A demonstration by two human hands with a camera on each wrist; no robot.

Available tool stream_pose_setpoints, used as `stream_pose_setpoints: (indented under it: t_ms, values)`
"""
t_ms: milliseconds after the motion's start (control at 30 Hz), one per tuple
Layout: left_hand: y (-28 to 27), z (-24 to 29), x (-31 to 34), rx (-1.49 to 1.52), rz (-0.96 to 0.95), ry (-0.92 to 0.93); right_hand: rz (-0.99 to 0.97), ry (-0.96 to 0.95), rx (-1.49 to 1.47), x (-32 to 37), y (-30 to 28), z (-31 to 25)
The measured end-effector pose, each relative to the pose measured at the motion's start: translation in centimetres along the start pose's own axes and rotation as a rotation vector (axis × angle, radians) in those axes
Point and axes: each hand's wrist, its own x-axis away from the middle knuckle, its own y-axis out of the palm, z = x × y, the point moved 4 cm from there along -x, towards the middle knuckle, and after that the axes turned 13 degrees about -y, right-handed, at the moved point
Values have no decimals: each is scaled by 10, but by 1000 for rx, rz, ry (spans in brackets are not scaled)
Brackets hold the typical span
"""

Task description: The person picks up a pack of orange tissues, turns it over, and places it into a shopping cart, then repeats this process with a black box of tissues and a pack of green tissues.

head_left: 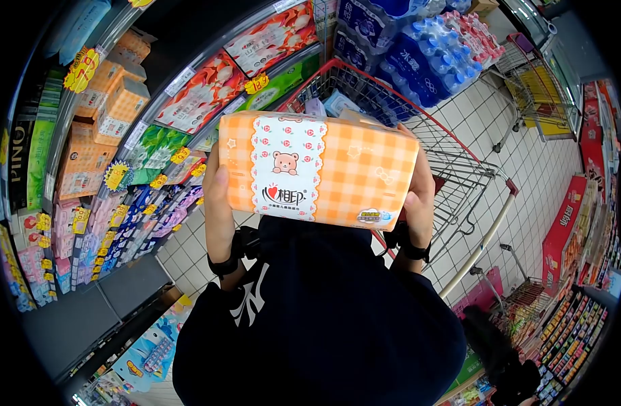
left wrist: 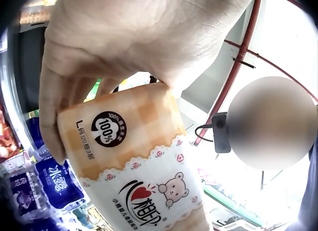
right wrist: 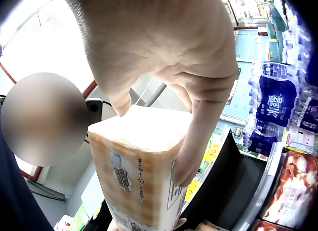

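Note:
An orange-and-white checked pack of tissues (head_left: 385, 159) with a printed bear is held up in front of the chest, its long printed side facing the head camera. My left hand (head_left: 219, 210) grips its left end, thumb on the near face. At the opposite end my right hand (head_left: 420, 193) holds it, the thumb near the lower corner. In the left wrist view the fingers of the left hand (left wrist: 124, 37) wrap one end of the tissue pack (left wrist: 134, 156). The right wrist view has the right hand (right wrist: 169, 47) spanning the pack's other end (right wrist: 144, 126).
Beyond the pack stands a wire shopping cart (head_left: 452, 135) with a few packages inside. Shelves on the left carry similar orange packs (head_left: 121, 111) and red boxes (head_left: 195, 101). Shrink-wrapped water bottles (head_left: 425, 61) are stacked behind the cart. Another cart (head_left: 540, 95) is at the far right.

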Motion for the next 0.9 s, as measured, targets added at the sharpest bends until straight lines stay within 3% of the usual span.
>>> stream_pose_setpoints:
  t_ms: [600,900]
  values:
    - [4,17,3,-120,40,118,-78,51,138,-7,3,11]
    - [8,-5,-20,-221,-65,44,-16,119,143,-25,-3,30]
